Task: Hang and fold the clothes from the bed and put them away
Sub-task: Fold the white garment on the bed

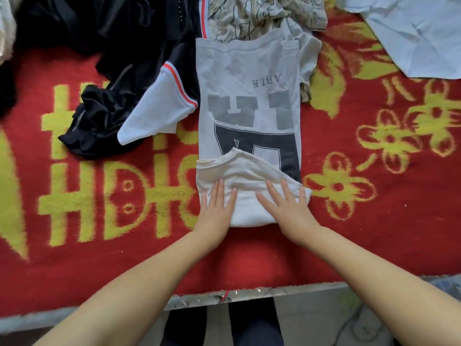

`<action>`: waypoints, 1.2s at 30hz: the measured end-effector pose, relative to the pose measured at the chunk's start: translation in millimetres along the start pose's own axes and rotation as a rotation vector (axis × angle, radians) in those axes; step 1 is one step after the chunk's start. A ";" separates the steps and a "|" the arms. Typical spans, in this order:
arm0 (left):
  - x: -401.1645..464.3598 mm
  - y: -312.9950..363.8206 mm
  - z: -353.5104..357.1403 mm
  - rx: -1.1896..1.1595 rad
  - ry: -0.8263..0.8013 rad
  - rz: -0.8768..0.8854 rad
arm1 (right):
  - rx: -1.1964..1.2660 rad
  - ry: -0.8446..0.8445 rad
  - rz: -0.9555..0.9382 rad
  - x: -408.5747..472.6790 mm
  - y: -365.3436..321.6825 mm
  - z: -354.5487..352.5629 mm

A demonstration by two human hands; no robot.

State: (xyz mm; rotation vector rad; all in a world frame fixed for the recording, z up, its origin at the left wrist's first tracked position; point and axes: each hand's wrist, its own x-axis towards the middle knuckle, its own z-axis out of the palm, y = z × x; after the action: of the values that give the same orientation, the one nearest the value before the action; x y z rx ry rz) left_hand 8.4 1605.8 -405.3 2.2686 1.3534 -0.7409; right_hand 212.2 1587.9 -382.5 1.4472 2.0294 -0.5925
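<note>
Item: one grey printed T-shirt (249,101), lying lengthwise on the red blanket (374,221), sides already turned in. I am pressing its near folded end flat with my left hand (215,211) and right hand (290,211), both spread, palms down, gripping nothing. Step: folding; next, I judge, doubling this end toward the far hem. Beyond the T-shirt: one patterned garment (262,13). Left of it: one black-and-white garment (139,78). Far right: one pale blue cloth (419,36).

Left hand (216,213), right hand (287,208) flat on grey T-shirt (249,96) (sides folded in)
</note>
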 end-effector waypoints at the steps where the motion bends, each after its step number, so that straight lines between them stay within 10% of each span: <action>1: -1.6 -1.8 -5.1 0.023 -0.048 0.037 | 0.005 -0.040 -0.026 -2.9 -1.0 -4.6; 8: -29.0 -26.7 -70.9 -0.291 -0.853 0.325 | 0.439 -0.691 -0.306 -34.2 12.1 -61.3; 14: 37.1 -65.9 -105.0 -0.481 -0.620 0.002 | 0.603 -0.238 0.011 7.6 54.6 -72.1; 19: 37.9 -44.5 -77.2 -0.075 -0.065 -0.209 | 0.438 0.360 0.184 8.5 32.4 -40.3; 23: -12.3 -5.0 -28.6 -0.007 0.398 0.190 | 0.103 0.371 -0.127 -24.9 -9.8 -5.1; 36: -26.7 -24.6 -31.9 -0.132 -0.348 0.294 | 0.078 -0.248 -0.213 -30.7 0.9 -25.4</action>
State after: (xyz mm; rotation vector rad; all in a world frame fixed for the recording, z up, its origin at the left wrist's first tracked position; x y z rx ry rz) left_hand -16.4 1617.2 -365.4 2.0543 0.8609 -0.8647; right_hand 215.8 1583.2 -343.0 1.1430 1.9919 -0.9020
